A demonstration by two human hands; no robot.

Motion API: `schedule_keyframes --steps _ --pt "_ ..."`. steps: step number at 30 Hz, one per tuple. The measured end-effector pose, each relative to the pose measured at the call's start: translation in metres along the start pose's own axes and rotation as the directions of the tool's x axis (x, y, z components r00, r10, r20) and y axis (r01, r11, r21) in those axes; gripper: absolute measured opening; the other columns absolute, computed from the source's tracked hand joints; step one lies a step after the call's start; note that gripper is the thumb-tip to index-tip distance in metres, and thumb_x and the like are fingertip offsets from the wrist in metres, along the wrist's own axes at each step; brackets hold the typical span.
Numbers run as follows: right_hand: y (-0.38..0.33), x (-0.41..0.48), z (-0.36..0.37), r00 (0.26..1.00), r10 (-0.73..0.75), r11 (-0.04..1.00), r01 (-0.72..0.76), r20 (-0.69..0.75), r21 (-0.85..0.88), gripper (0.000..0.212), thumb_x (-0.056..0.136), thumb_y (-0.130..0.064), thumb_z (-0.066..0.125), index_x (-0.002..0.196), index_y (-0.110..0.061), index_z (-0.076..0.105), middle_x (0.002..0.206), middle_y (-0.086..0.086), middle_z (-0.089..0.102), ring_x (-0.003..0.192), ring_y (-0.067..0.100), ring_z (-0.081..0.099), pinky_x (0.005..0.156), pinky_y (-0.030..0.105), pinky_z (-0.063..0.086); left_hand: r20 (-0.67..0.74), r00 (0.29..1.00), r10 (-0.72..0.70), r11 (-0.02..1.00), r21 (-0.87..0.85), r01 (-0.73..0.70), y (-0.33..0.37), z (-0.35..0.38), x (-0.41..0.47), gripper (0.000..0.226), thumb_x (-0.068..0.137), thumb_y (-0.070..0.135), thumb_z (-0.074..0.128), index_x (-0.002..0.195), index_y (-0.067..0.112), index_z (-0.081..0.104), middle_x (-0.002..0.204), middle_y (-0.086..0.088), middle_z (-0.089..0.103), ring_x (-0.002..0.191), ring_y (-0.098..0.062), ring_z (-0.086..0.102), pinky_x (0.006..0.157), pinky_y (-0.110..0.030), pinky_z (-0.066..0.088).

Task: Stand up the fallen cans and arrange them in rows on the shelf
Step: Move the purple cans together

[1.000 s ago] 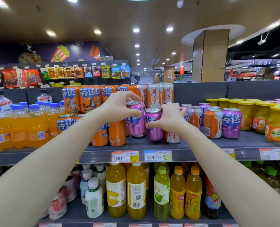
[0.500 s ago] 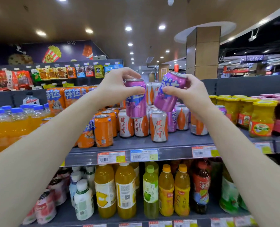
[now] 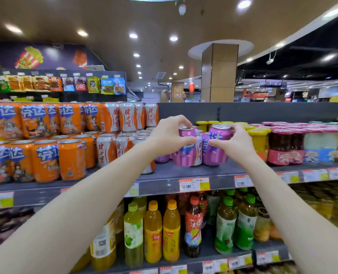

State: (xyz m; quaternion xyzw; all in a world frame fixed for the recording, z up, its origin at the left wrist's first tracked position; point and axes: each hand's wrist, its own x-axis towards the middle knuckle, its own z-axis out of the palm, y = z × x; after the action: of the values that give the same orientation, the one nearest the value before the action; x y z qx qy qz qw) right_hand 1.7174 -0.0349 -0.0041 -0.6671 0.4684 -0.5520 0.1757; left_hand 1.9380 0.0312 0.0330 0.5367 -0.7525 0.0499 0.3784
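Two purple cans stand upright side by side on the grey shelf (image 3: 184, 175). My left hand (image 3: 169, 136) grips the left purple can (image 3: 184, 155) around its upper half. My right hand (image 3: 234, 144) grips the right purple can (image 3: 215, 153) from its right side. Both can bases rest on or just above the shelf surface. Behind them stand more purple cans and a white-and-orange can (image 3: 198, 149). To the left are rows of white-and-orange cans (image 3: 107, 149) and orange cans (image 3: 71, 159).
Stacked orange and white cans (image 3: 69, 117) line the back left. Yellow-lidded jars (image 3: 259, 143) and red-lidded jars (image 3: 282, 145) stand right of the purple cans. Bottled drinks (image 3: 172, 230) fill the lower shelf. Price tags (image 3: 194, 183) run along the shelf edge.
Both hands lifted the two purple cans off the shelf, carried them to the right and lowered them upright onto the shelf beside the jars. The camera view shifted right.
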Motion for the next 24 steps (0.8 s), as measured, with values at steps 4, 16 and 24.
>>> schedule_keyframes --steps 4,16,24 --pt "0.020 0.004 -0.007 1.000 0.006 0.997 -0.005 0.013 -0.081 0.088 0.069 -0.034 0.093 0.144 -0.013 0.051 0.133 0.003 0.062 0.111 0.018 0.059 0.089 0.029 0.048 -0.036 0.996 -0.079 0.996 0.027 0.080 -0.007 0.025 0.008 0.046 0.075 0.054 0.075 0.115 0.033 0.068 0.125 0.007 0.066 0.109 -0.012 0.062 0.095 -0.042 0.053" --pt "0.040 -0.002 0.001 0.999 0.005 0.997 -0.002 0.049 -0.074 0.092 0.070 -0.042 0.091 0.147 -0.013 0.048 0.138 0.006 0.061 0.120 0.021 0.060 0.098 0.042 0.055 -0.114 0.970 -0.217 0.976 -0.020 0.216 -0.015 0.058 0.005 0.048 0.083 0.044 0.079 0.126 0.027 0.062 0.140 0.006 0.060 0.116 -0.013 0.058 0.087 -0.026 0.045" --pt "0.033 -0.006 0.013 0.994 -0.023 0.998 0.028 0.105 -0.052 0.084 0.075 -0.038 0.087 0.145 -0.014 0.047 0.137 0.007 0.060 0.121 0.022 0.059 0.098 0.040 0.054 -0.168 0.973 -0.159 0.985 0.034 0.167 -0.013 0.046 -0.005 0.050 0.094 0.044 0.067 0.136 0.021 0.055 0.135 0.001 0.060 0.122 -0.016 0.057 0.096 -0.030 0.047"
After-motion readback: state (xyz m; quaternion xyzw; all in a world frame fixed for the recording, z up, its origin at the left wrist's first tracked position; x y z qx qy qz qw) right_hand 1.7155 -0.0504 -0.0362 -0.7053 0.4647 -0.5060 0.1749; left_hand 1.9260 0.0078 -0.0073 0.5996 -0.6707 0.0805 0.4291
